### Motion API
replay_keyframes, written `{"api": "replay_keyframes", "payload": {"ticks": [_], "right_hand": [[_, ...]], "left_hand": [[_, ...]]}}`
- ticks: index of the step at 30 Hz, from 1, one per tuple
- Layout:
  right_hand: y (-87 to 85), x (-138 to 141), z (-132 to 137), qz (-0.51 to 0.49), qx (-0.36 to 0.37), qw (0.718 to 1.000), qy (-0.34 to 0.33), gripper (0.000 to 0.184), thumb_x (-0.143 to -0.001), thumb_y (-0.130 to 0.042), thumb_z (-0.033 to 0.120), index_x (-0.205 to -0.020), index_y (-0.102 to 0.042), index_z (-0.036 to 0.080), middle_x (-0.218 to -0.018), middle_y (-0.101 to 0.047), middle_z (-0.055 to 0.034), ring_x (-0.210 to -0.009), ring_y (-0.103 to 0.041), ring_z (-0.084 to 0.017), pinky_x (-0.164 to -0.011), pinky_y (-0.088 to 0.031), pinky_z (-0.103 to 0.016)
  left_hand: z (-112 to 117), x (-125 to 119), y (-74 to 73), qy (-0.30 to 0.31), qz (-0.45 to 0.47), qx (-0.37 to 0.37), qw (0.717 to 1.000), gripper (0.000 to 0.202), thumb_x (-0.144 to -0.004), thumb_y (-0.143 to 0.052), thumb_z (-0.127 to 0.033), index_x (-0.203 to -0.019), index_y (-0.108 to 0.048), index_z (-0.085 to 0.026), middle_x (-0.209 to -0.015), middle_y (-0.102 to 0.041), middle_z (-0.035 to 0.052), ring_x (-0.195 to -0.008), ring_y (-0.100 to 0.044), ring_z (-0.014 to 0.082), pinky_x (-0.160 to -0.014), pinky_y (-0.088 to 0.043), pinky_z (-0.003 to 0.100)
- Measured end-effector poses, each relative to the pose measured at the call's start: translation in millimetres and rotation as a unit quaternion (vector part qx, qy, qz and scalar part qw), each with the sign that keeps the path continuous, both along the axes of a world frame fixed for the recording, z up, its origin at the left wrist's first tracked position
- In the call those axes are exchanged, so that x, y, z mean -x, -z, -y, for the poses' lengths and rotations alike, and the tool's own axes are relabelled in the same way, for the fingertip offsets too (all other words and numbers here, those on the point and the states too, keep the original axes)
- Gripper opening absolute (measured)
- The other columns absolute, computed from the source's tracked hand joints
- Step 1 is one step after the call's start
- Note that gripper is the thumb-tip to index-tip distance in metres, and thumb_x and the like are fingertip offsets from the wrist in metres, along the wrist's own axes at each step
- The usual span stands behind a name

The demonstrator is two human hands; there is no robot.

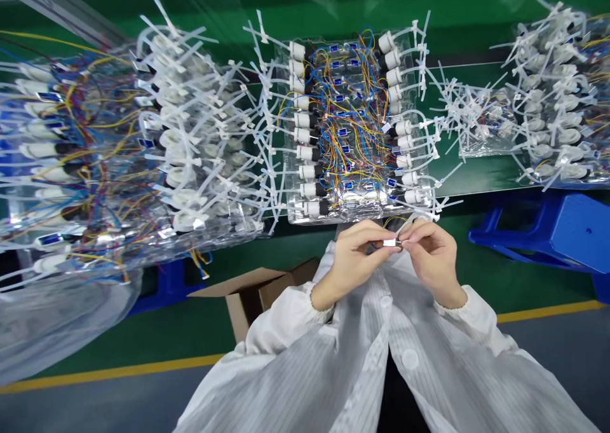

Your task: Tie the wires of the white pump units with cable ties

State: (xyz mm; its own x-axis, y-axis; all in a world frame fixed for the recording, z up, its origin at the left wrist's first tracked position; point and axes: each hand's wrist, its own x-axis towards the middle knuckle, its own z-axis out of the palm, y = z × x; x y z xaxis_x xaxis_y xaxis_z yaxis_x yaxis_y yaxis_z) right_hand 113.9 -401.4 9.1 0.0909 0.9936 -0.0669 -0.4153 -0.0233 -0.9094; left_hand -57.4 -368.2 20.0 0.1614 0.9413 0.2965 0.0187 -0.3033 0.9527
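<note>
Pinching that small silver part [389,243] OK from both sides?

Looks like it. L grip [355,255] is narrow, thumb & fingertips on one end. R grip [431,248] is narrow too, on the other end. Part sits ~4 o'clock from frame centre, just below the central bag.

Exact contact pts?

Can't tell, fingers hide most of it. Thin yellow wires [398,220] show just above, by R grip. Can't confirm they're attached.

Best way to handle it?

IMO keep fingertips close together & wrists steady. It's tiny, so a light, even pinch beats a hard squeeze. Don't tug any wires. Watch the clear bag of white-tubed units [355,128] at 12 o'clock, its cable ties [267,159] stick out toward the hands.

What else is around?

Counter [476,172] runs across the top. Big bag [119,153] at 9 o'clock, another bag [557,96] at 2. Open cardboard box [252,293] ~8 o'clock, blue stool [538,236] ~4, both over green floor [476,274]. White striped coat sleeves [281,318] enter from 6.
</note>
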Motion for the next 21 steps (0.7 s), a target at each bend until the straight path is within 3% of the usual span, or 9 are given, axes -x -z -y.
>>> {"api": "replay_keyframes", "payload": {"ticks": [5, 9, 14, 18, 21], "right_hand": [[-0.5, 0.8, -2.0, 0.016, -0.018, 1.000, 0.017, 0.021, -0.087, -0.090, 0.019, -0.088, -0.084, 0.039, -0.087, -0.080, 0.0012, -0.085, -0.077, -0.022, -0.075, -0.065, -0.040], [-3.1, 0.1, -1.4, 0.074, -0.041, 0.996, 0.039, 0.020, -0.086, -0.090, 0.019, -0.084, -0.086, 0.039, -0.083, -0.081, 0.0005, -0.082, -0.078, -0.024, -0.077, -0.066, -0.044], [-3.4, -1.5, -1.3, 0.119, -0.050, 0.991, 0.040, 0.019, -0.086, -0.090, 0.021, -0.082, -0.087, 0.039, -0.082, -0.081, 0.0000, -0.084, -0.079, -0.025, -0.081, -0.067, -0.047], [1.7, -1.7, -2.4, 0.076, 0.007, 0.997, 0.021, 0.016, -0.085, -0.091, 0.025, -0.089, -0.086, 0.040, -0.088, -0.080, -0.0005, -0.082, -0.078, -0.025, -0.072, -0.069, -0.045], [4.0, -1.8, -2.0, 0.057, 0.012, 0.997, 0.051, 0.018, -0.083, -0.092, 0.023, -0.087, -0.083, 0.038, -0.091, -0.080, 0.0000, -0.081, -0.076, -0.023, -0.069, -0.070, -0.041]], "left_hand": [[-2.7, 3.5, 1.2, -0.001, -0.022, -0.082, 0.996, 0.020, -0.088, -0.095, -0.019, -0.105, -0.086, -0.024, -0.090, -0.084, 0.0036, -0.078, -0.079, 0.0158, -0.067, -0.064, 0.025], [-3.0, 8.9, -1.1, 0.011, -0.066, -0.126, 0.990, 0.022, -0.090, -0.091, -0.012, -0.109, -0.085, -0.020, -0.095, -0.084, 0.0056, -0.082, -0.081, 0.0148, -0.071, -0.066, 0.022], [-4.3, 10.4, 0.9, 0.027, -0.087, -0.155, 0.984, 0.021, -0.093, -0.088, -0.012, -0.112, -0.083, -0.020, -0.098, -0.084, 0.0063, -0.084, -0.081, 0.0154, -0.074, -0.068, 0.023], [-7.3, 8.6, 4.6, 0.013, -0.075, -0.136, 0.988, 0.019, -0.091, -0.091, -0.015, -0.108, -0.083, -0.020, -0.093, -0.084, 0.0056, -0.079, -0.080, 0.0147, -0.067, -0.065, 0.021], [-10.1, 7.5, 3.6, 0.009, -0.073, -0.152, 0.986, 0.018, -0.092, -0.091, -0.017, -0.108, -0.083, -0.020, -0.094, -0.084, 0.0059, -0.081, -0.081, 0.0154, -0.070, -0.066, 0.023]]}}
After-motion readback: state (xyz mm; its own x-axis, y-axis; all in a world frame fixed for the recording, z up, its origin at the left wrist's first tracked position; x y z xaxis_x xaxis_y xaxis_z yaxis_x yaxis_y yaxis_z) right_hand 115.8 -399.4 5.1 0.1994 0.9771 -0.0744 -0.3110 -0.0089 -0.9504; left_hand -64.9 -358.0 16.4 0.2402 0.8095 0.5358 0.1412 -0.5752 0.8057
